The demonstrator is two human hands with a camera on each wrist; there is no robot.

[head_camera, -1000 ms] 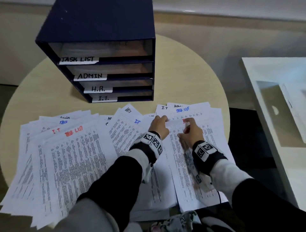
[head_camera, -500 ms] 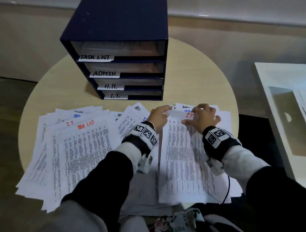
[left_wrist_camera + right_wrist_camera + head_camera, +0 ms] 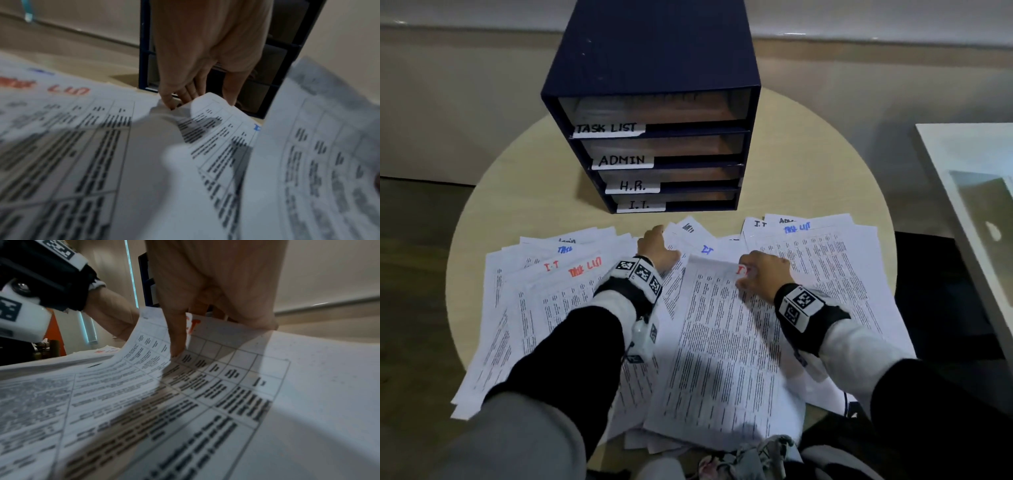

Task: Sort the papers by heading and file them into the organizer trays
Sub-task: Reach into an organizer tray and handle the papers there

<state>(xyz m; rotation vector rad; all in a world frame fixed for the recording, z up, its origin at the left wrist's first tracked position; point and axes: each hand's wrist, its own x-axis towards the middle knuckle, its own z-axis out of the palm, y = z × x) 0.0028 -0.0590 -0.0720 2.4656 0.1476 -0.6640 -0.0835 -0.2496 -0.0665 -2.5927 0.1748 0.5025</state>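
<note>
Clearly the sorting step is in hand, with nothing yet on its way to a tray. At far left on the round surface (image 3: 510, 192) lies a fan of papers (image 3: 534, 308), its top sheet headed "TASK LIST" in red. Next comes the left hand (image 3: 657, 246): its fingers are loosely spread and reach onto the top corner of a sheet marked "I.T" in blue (image 3: 707, 249), which lifts under them in the left wrist view. To its right, the right hand (image 3: 763, 274) pinches the upper edge of a sheet headed "I.T" in red (image 3: 722, 342), thumb on top and edge curled up. Behind stands the organizer (image 3: 654, 68), its I.T. tray (image 3: 642, 205) lowest. I judge the next move needs both I.T sheets gathered, squared and slid flat into that low, narrow slot.
</note>
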